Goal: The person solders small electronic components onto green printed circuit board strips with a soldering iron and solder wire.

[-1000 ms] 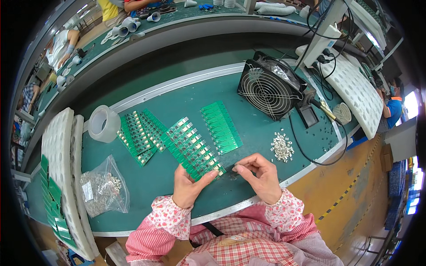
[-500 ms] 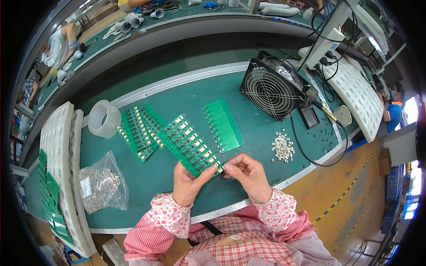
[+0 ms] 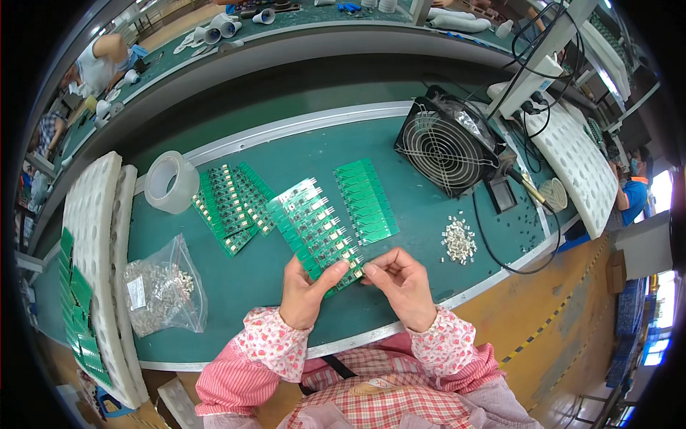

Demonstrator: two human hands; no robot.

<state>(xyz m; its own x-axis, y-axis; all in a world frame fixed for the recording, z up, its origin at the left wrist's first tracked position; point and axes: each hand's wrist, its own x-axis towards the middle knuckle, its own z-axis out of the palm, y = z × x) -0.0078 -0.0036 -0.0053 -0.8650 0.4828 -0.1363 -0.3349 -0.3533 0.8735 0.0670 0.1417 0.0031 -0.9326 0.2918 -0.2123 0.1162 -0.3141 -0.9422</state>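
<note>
Left hand (image 3: 304, 294) has the green circuit board (image 3: 306, 223) pinched, thumb on top, other fingers mostly hidden underneath. Board's held slanted over the front-middle of the desk (image 3: 246, 289). Right hand (image 3: 406, 287) has thumb and forefinger bunched at the board's near end, but honestly can't tell if they're pinching the edge, some tiny part or nothing. Bits in the plastic bag (image 3: 168, 289) are just a jumble. Desk's green with pale metal trim, black fan (image 3: 441, 146) toward the back. Yellowish floor (image 3: 525, 322) off right, plus a co-worker (image 3: 633, 199) partly hidden behind the foam tray (image 3: 575, 161).
</note>
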